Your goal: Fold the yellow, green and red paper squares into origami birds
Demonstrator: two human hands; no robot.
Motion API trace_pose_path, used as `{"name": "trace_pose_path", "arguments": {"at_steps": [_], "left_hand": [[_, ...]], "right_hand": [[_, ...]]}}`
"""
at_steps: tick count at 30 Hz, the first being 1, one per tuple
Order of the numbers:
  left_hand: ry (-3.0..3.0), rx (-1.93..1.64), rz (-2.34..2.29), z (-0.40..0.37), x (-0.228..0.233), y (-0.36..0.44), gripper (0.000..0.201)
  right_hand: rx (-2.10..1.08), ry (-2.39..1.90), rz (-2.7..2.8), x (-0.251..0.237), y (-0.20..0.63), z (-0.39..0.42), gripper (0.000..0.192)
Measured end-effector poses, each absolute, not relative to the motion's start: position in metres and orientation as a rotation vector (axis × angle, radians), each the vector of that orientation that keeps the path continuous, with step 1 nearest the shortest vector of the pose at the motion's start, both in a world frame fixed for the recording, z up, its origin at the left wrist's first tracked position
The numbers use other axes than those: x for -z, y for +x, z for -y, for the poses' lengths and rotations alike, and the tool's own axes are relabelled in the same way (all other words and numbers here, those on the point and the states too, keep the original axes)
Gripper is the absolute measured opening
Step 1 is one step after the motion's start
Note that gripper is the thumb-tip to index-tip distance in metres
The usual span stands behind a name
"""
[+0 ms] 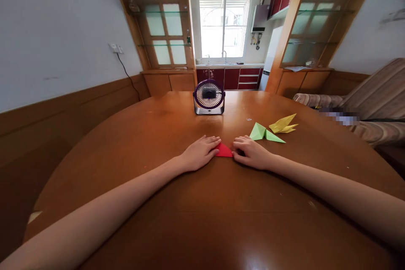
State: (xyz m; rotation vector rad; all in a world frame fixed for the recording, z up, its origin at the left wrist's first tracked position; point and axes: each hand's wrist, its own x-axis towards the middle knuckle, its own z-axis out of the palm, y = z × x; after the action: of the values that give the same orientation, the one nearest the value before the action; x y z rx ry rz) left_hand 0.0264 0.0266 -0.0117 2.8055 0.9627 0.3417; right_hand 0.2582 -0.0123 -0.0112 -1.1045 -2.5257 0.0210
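Note:
A small folded red paper [224,151] lies flat on the round wooden table [152,135], between my two hands. My left hand [200,152] rests palm down with its fingertips on the paper's left edge. Fingers curled, my right hand [251,152] presses on the paper's right corner. Most of the paper is hidden under the fingers. Both forearms stretch across the tabletop toward it.
A folded green paper figure [264,133] and a folded yellow one [283,124] lie just beyond my right hand. A small purple desk fan [209,96] stands at the table's far middle. A striped sofa [376,101] is at the right, a wall at the left.

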Motion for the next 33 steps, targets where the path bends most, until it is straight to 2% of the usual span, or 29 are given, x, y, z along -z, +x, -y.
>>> {"name": "trace_pose_path", "arguments": {"at_steps": [6, 15, 19, 21, 25, 33], "left_hand": [[2.629, -0.628, -0.905, -0.033, 0.007, 0.022, 0.058], [2.161, -0.773, -0.824, -0.049, 0.017, 0.014, 0.031], [2.031, -0.809, -0.838, -0.052, 0.02, 0.014, 0.03], [1.996, -0.822, -0.848, -0.053, 0.021, 0.014, 0.032], [2.021, -0.84, -0.868, -0.053, 0.021, 0.014, 0.033], [2.454, -0.848, -0.881, -0.042, 0.016, 0.013, 0.021]], "right_hand": [[-0.033, -1.076, 2.512, 0.011, 0.259, 0.013, 0.017], [-0.034, -1.061, 2.466, 0.012, 0.26, 0.015, 0.021], [-0.019, -0.948, 2.452, 0.013, 0.261, 0.015, 0.009], [0.008, -0.804, 2.471, 0.013, 0.262, 0.016, 0.016], [-0.006, -0.559, 2.563, 0.011, 0.261, 0.018, 0.031], [0.035, -0.527, 2.715, 0.009, 0.262, 0.018, 0.036]]}}
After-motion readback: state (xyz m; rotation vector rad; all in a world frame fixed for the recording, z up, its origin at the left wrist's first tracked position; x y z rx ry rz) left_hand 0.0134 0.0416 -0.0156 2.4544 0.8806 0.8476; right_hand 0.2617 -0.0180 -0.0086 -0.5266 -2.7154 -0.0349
